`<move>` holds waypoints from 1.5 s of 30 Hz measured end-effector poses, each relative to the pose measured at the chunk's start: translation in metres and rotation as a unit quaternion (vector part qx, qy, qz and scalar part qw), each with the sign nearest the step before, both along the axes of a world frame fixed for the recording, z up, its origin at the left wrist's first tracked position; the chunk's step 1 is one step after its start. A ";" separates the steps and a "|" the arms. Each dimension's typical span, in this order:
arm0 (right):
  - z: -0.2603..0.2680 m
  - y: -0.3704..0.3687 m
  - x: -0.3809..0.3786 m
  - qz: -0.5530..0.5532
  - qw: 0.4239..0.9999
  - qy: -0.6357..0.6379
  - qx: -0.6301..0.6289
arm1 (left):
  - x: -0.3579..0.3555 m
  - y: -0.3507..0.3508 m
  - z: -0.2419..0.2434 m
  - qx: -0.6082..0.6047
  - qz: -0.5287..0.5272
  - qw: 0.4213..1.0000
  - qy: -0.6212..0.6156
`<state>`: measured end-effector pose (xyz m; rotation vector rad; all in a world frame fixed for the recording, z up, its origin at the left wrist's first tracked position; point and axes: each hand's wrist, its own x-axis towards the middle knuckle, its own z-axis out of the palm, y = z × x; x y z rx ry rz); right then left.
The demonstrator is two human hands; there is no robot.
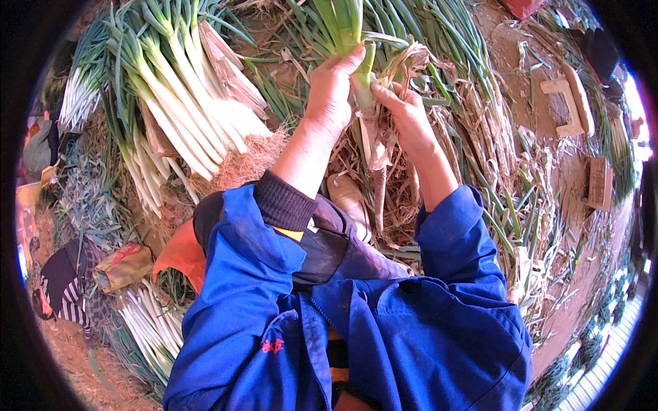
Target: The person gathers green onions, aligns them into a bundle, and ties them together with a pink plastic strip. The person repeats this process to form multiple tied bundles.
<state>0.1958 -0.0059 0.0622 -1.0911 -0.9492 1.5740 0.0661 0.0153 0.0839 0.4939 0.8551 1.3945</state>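
Observation:
My left hand (331, 92) is closed around the green upper part of a large Welsh onion (364, 90), held upright before me. Its leaves reach past the top edge of the view. Against the same stalk, my right hand (408, 118) pinches withered, papery outer leaves (383, 136), which hang loose below. The stalk's lower end is partly wrapped in this dry skin. To the left lies a heap of clean Welsh onions (180, 103) with white stems and tangled roots (257, 154). On the right are untrimmed Welsh onions (483, 118) with brown, dried leaves.
My shoe (349, 200) rests among dry scraps below the hands. Another person (67, 287) is at the lower left, near a bundle of white stems (149, 318). A low stool-like object (570, 103) and a small box-like block (599, 184) lie right on the dirt floor (514, 67).

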 end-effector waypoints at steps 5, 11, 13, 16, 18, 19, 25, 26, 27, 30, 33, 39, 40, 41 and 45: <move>-0.008 0.011 0.008 0.018 0.995 -0.098 -0.007 | 0.002 -0.007 0.002 0.025 -0.025 0.998 0.042; -0.034 0.028 0.021 0.098 0.915 -0.390 -0.031 | 0.008 -0.013 0.005 0.084 -0.033 0.996 0.001; -0.046 0.024 0.018 0.120 0.901 -0.417 0.004 | 0.004 -0.016 0.008 0.083 -0.021 0.996 0.015; -0.059 0.009 0.022 0.147 0.861 -0.488 -0.012 | -0.002 -0.016 0.004 0.091 -0.026 0.995 0.022; -0.115 0.001 0.044 0.270 0.717 -0.635 0.102 | 0.001 -0.014 0.013 0.098 -0.005 0.995 0.030; -0.169 0.006 0.067 0.344 0.557 -0.722 0.223 | 0.006 -0.010 0.021 0.104 -0.002 0.994 0.028; -0.147 -0.090 0.101 0.074 0.776 -0.620 -0.091 | -0.031 -0.004 0.034 0.121 0.058 0.991 0.022; -0.151 -0.094 0.114 0.045 0.775 -0.623 -0.095 | -0.033 -0.002 0.034 0.113 0.068 0.991 0.026; -0.148 -0.097 0.122 0.017 0.775 -0.624 -0.098 | -0.037 0.000 0.035 0.104 0.079 0.991 0.031; -0.131 -0.100 0.154 -0.016 0.738 -0.670 -0.085 | -0.053 0.010 0.040 0.102 0.106 0.989 0.016; -0.134 -0.096 0.203 -0.065 0.670 -0.722 -0.162 | -0.075 0.030 0.033 0.050 0.154 0.985 -0.051; -0.139 -0.131 0.329 -0.070 0.552 -0.808 -0.194 | -0.114 0.051 0.022 0.018 0.236 0.971 -0.039; -0.172 -0.159 0.407 -0.030 0.469 -0.838 -0.277 | -0.118 0.058 0.023 0.039 0.212 0.975 -0.050; -0.183 -0.205 0.494 -0.094 0.511 -0.815 -0.257 | -0.130 0.070 0.015 0.030 0.197 0.976 -0.083; -0.122 -0.248 0.484 -0.103 0.433 -0.821 -0.357 | -0.201 0.072 0.020 0.023 0.212 0.974 -0.074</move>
